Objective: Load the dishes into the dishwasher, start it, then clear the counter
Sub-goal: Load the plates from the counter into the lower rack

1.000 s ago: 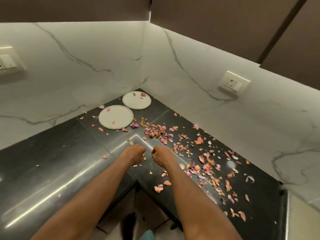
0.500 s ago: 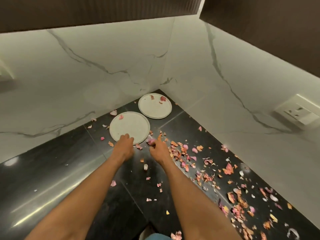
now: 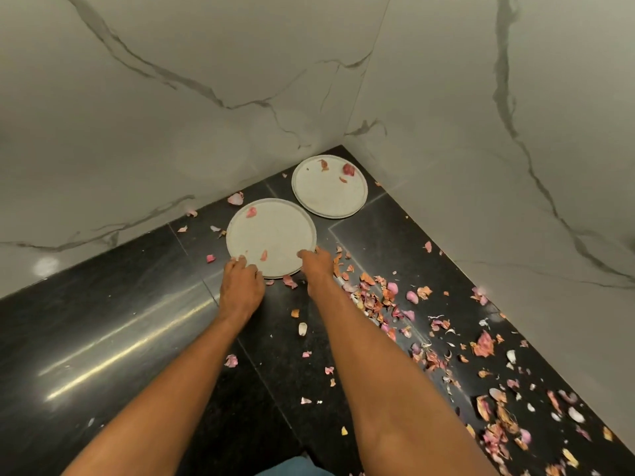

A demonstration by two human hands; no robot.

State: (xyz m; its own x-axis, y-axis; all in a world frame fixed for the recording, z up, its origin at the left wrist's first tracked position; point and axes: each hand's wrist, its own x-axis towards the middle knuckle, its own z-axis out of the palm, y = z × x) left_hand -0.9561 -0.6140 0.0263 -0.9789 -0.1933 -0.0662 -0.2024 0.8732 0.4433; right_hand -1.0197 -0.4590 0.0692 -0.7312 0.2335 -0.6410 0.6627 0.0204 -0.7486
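1. Since no dishwasher shows anywhere in the head view, loading it and starting it both look undone; nothing here suggests otherwise.
2. On the left, the black stone counter (image 3: 103, 338) runs bare and glossy toward its left edge, carrying only a few stray specks, so that stretch needs little work.
3. The left hand (image 3: 241, 286) rests on the near-left rim of the nearer plate (image 3: 271, 237), fingers curled over the edge; whether the thumb is hooked underneath I cannot tell.
4. The nearer plate lies flat near the counter's back corner, a few pink onion skins on it, so it is dirty and not yet lifted.
5. The right hand (image 3: 318, 266) sits at that plate's near-right rim, fingertips bent onto the edge. Whether it truly pinches the rim or only touches it I cannot tell.
6. My reading: both hands are starting to pick this plate up, the first step of the dish loading.
7. The farther plate (image 3: 330, 187) sits tucked into the back corner where the two marble walls (image 3: 481, 132) meet, just beside the nearer one, untouched, with scraps on it.
8. To the right, onion and garlic peels (image 3: 429, 338) are strewn thickly along the counter toward its right edge, so the clearing is wholly ahead.
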